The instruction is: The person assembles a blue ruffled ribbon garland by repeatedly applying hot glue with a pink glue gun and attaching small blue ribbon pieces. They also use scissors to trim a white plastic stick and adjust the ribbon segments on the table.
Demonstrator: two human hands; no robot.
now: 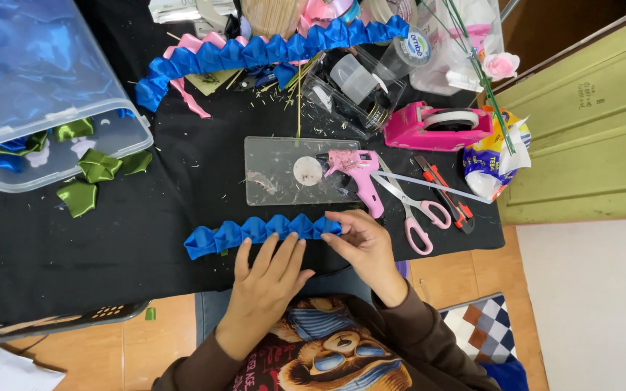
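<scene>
A clear plastic tub (52, 156), cut off at the upper left of the black-covered bench (146, 261), holds folded blue and green satin ribbon petals (9, 148), with more green petals (88, 181) spilled just outside it; a clear box (349, 90) farther back holds small bottles hard to make out. At the bench's near edge lies a short blue folded-ribbon strip (262, 232): the left hand (266, 279) rests open with fingers spread against its lower edge, while the right hand (360, 242) pinches its right end. A pink glue gun (360, 177) lies just behind on a clear plate (284, 170).
</scene>
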